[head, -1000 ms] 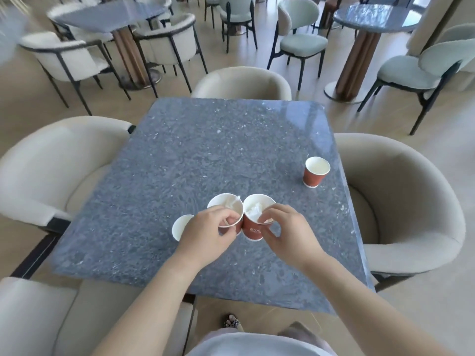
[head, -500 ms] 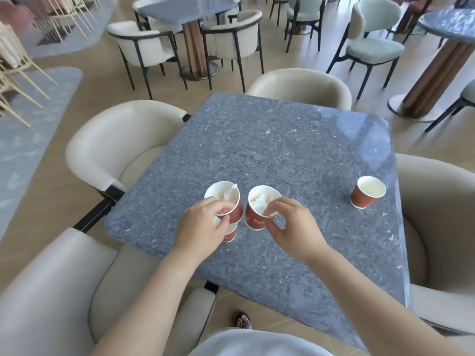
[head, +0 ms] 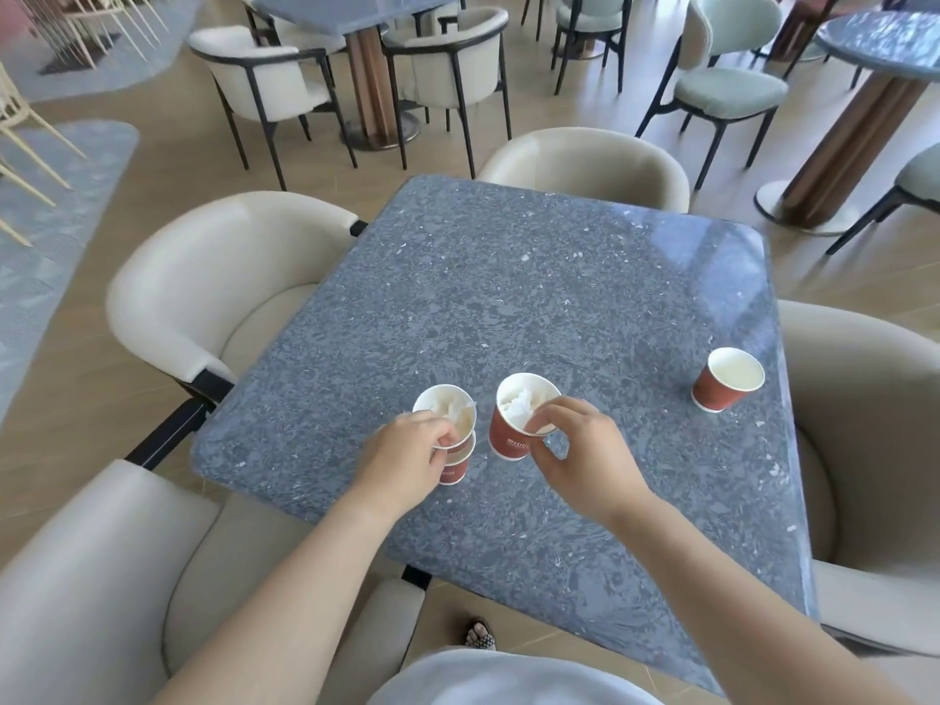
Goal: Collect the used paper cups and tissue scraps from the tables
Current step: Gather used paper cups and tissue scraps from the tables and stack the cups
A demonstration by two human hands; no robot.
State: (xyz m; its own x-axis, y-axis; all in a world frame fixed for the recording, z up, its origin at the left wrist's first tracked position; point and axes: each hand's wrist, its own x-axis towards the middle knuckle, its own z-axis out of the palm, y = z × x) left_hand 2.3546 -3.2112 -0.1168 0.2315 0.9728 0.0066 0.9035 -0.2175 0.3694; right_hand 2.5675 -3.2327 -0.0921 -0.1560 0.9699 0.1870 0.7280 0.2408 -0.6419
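**2 cups in hand, 1 standing apart on the tabletop**

The person is leaning over a blue-grey stone tabletop (head: 508,297) with both bare arms reaching forward. The left hand (head: 407,457) is gripping the upper cup (head: 443,405) by its near rim, its fingers (head: 432,431) curled and clamped over the edge. A tissue scrap (head: 454,413) is sitting inside that cup. Directly beneath it, the lower cup (head: 456,470) is showing its red wall. I cannot tell whether the upper cup is seated in it or hanging just above.

Just beside this pair, the right hand (head: 585,455) is pinching the near rim of the middle cup (head: 508,440), its fingers (head: 558,414) closed on the edge. This cup is tilting slightly and holding crumpled tissue (head: 520,402). Both held cups are sitting over the near left part of the tabletop.

The lone cup (head: 727,381), red outside and white inside, is standing well apart near the right edge, with neither hand touching it.

Cream armchairs are surrounding the tabletop: 1 at the left (head: 213,277), 1 at the far side (head: 585,160), 1 at the right (head: 864,399) and 1 at the near left (head: 101,577).
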